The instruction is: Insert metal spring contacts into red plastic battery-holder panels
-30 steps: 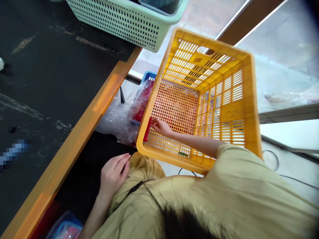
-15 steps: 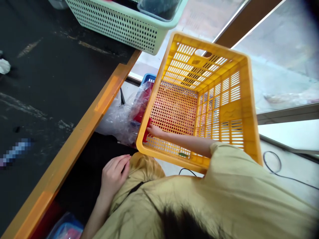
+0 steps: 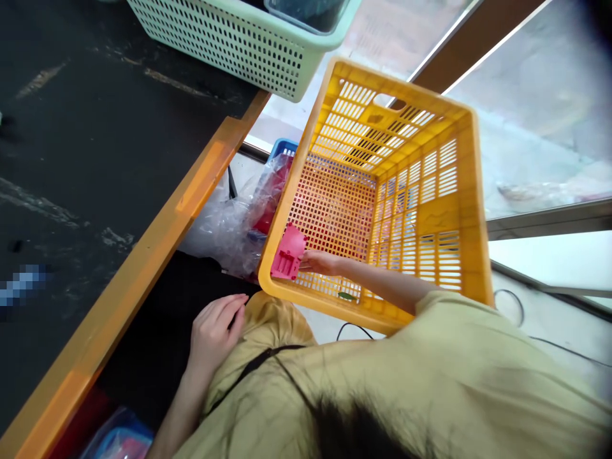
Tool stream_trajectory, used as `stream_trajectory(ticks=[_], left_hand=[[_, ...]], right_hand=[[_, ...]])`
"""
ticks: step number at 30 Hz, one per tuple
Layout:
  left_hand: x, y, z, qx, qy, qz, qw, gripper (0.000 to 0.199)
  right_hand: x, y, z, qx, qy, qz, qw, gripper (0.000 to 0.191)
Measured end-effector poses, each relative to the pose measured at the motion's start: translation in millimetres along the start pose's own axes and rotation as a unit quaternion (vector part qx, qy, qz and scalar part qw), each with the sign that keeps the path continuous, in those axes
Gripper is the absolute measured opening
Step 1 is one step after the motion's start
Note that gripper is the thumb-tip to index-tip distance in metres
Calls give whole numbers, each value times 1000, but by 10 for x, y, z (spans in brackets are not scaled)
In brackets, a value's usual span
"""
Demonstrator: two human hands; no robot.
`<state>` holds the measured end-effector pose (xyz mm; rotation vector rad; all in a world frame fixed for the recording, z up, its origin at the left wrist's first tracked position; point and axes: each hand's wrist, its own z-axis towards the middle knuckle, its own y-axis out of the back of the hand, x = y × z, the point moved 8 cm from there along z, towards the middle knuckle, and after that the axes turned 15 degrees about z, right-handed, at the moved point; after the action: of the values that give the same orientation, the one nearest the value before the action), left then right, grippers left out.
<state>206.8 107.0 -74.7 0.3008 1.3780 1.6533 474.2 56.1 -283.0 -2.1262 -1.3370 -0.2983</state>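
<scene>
A yellow plastic crate point(image 3: 430, 210) with slotted walls stands to the right of the table. Inside its near left corner lies a pink plastic part point(image 3: 289, 254), flat against the bottom. My right hand point(image 3: 321, 262) reaches into the crate beside the part's right edge, fingers pointing left; whether the fingertips touch the part is hard to tell, and the hand looks open. My left hand point(image 3: 217, 331) rests on my lap near the crate's near corner, fingers loosely bent and the thumb apart, with nothing in it. A small green piece point(image 3: 347, 296) shows at the crate's near side.
A dark table point(image 3: 119, 146) with an orange-brown edge point(image 3: 157, 236) runs along the left. On it stands a light green basket point(image 3: 229, 51). Clear plastic bags point(image 3: 222, 223) and a blue basket point(image 3: 284, 148) are between table and crate. Glass panels and a cable lie right.
My right hand has drawn back to the right from the corner. The red-pink part, seen edge-on in its fingers before, now shows its broad face and lies apart from the grip. My left hand is nearly unchanged.
</scene>
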Motion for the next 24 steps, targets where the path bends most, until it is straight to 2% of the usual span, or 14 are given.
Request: stream_trajectory(ticks=[4, 7, 10, 13, 15, 18, 24], left_hand=[[5, -26, -10, 8, 5, 3, 1000, 19], [12, -33, -27, 9, 9, 3, 1000, 21], [21, -38, -34, 9, 12, 3, 1000, 22], [16, -38, -29, 7, 9, 4, 1000, 22], [14, -38, -25, 7, 9, 4, 1000, 21], [14, -38, -20, 10, 11, 7, 1000, 21], [-1, -18, -8, 13, 6, 13, 1000, 20]], right_hand=[[-105, -122, 174, 15, -45, -36, 998, 31], [-146, -116, 343, -14, -88, -106, 990, 31], [-81, -34, 420, -68, -111, -199, 971, 28], [90, -2, 401, -130, -81, -268, 951, 34], [194, -65, 361, -153, -46, -291, 943, 43], [273, -243, 310, -155, -4, -316, 936, 51], [240, -468, 319, -137, 3, -342, 930, 36]])
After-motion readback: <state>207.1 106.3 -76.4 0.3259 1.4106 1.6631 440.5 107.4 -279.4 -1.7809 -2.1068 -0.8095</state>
